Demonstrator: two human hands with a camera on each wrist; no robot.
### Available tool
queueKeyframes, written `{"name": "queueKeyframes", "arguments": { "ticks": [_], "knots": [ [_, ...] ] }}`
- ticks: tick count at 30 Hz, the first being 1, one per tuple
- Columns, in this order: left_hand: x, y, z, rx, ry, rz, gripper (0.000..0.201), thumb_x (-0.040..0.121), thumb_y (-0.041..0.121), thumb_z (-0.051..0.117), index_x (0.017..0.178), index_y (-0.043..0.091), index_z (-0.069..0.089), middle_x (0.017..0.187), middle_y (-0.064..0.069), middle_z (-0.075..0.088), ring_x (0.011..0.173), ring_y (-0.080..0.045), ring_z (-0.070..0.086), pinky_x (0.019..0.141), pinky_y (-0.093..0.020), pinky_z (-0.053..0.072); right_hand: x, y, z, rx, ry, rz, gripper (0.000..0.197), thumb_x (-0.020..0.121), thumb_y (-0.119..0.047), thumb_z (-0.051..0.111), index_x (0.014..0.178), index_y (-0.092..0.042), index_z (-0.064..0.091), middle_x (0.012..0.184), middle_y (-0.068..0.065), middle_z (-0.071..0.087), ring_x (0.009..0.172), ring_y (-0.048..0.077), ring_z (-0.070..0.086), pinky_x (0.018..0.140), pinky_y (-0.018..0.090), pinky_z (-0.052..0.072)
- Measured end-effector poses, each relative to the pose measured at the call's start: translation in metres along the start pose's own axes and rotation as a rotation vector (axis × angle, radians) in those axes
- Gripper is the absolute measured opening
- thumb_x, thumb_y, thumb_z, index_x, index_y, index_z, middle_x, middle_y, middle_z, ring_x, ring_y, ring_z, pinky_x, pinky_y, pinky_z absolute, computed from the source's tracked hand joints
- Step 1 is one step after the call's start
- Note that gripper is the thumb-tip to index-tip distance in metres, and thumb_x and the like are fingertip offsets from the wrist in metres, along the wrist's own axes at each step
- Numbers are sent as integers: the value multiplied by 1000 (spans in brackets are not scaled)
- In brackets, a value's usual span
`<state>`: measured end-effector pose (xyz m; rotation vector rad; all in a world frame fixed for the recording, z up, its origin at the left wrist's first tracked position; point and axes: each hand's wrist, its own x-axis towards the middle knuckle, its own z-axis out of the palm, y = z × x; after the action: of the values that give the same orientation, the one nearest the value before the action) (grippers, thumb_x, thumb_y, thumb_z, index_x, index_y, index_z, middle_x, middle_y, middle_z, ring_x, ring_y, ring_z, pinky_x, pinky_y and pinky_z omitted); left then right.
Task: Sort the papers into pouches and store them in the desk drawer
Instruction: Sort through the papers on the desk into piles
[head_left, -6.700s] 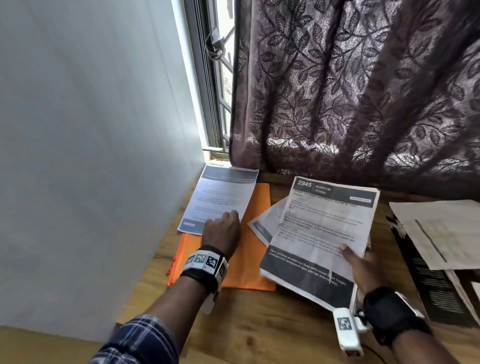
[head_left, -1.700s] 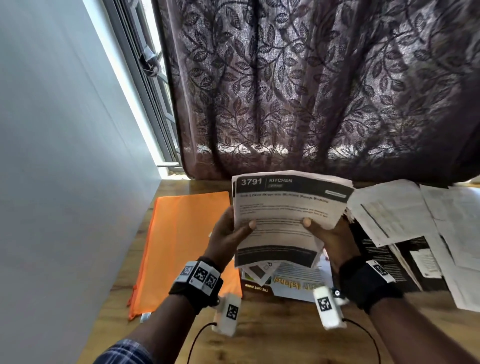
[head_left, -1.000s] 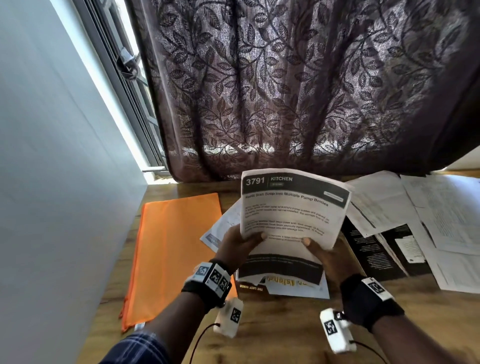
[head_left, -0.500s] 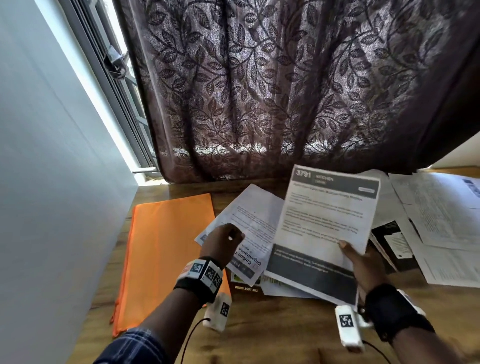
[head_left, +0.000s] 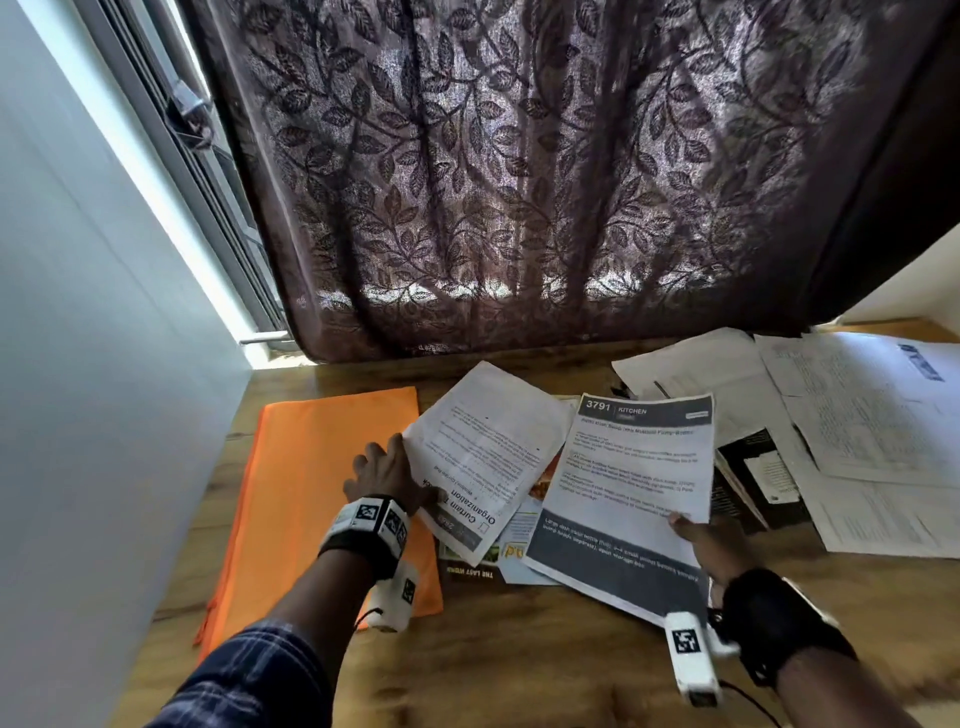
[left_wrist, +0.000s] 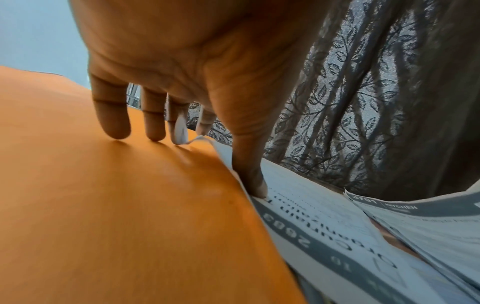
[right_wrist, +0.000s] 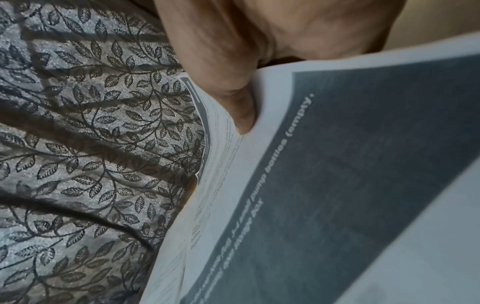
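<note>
An orange pouch (head_left: 311, 493) lies flat at the desk's left side. My left hand (head_left: 389, 467) pinches the left edge of a "Curtain Organization" sheet (head_left: 493, 452), upside down to me; the thumb (left_wrist: 253, 181) presses on top of it, and two fingertips rest on the pouch (left_wrist: 116, 205). To the right, my right hand (head_left: 696, 530) grips the lower right edge of the "3791 KITCHEN" sheet (head_left: 634, 483). Its thumb (right_wrist: 239, 111) lies on the sheet (right_wrist: 337, 185) and the other fingers are hidden beneath. Under both sheets lie colour leaflets (head_left: 514, 551).
More printed sheets (head_left: 862, 415) spread over the desk's right side, partly covering a black booklet (head_left: 753, 478). A dark leaf-patterned curtain (head_left: 519, 182) hangs along the back edge. A wall (head_left: 78, 364) bounds the left. Bare wooden desk (head_left: 519, 665) shows near me.
Both hands held the stack together; now they have parted. My left hand has drawn the curtain sheet left to the pouch's edge, and my right hand has lowered the kitchen sheet.
</note>
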<state>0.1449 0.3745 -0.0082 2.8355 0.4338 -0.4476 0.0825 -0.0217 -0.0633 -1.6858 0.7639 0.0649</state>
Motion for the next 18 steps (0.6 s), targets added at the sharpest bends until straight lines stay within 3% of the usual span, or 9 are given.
{"name": "queueKeyframes", "arguments": {
  "ticks": [3, 5, 7, 10, 12, 15, 18],
  "knots": [
    [5, -3, 1, -202, 41, 12, 100, 72, 35, 83, 150, 24, 21, 139, -17, 42, 128, -42, 42, 99, -51, 43, 1, -5, -3, 26, 1, -16, 16, 88, -4, 68, 103, 0, 70, 100, 17, 71, 94, 34, 67, 92, 47, 51],
    [5, -2, 0, -380, 119, 50, 93, 77, 12, 77, 152, 19, 23, 133, -24, 50, 119, -44, 52, 94, -48, 46, 6, -5, -8, 26, -17, -21, 18, 87, -9, 69, 103, -2, 72, 100, 15, 73, 94, 34, 68, 94, 51, 53],
    [3, -3, -5, -524, 158, 63, 88, 79, 1, 74, 152, 15, 27, 127, -23, 58, 114, -42, 57, 87, -44, 46, 7, -7, -12, 26, -41, -15, 19, 86, -14, 70, 104, -5, 72, 99, 14, 75, 94, 34, 69, 93, 54, 53],
    [-2, -1, -6, -585, 106, 95, 79, 77, 9, 79, 145, 21, 39, 119, -14, 64, 110, -36, 61, 87, -40, 47, 10, -15, -20, 35, -41, -39, 19, 89, -11, 68, 106, -4, 71, 101, 16, 72, 94, 32, 67, 88, 43, 52],
    [-2, -4, 0, -575, 4, 201, 72, 69, 20, 84, 132, 27, 49, 117, -12, 67, 107, -34, 64, 90, -46, 53, 11, -21, -24, 74, -53, -61, 23, 90, -7, 66, 112, -3, 69, 104, 15, 72, 95, 31, 66, 88, 40, 49],
    [7, -8, 9, -496, -87, 274, 68, 70, 0, 82, 130, 15, 54, 117, -14, 66, 104, -31, 64, 90, -52, 53, 12, -28, -26, 84, -69, -86, 23, 91, -7, 65, 114, -5, 69, 105, 12, 71, 98, 31, 64, 92, 41, 48],
    [1, 4, -3, -427, -125, 280, 76, 70, -5, 79, 135, 21, 49, 123, -12, 62, 106, -33, 63, 89, -53, 54, 11, -32, -25, 49, -92, -96, 21, 90, -12, 68, 109, -5, 70, 104, 12, 72, 98, 31, 66, 83, 38, 50]
  ]
}}
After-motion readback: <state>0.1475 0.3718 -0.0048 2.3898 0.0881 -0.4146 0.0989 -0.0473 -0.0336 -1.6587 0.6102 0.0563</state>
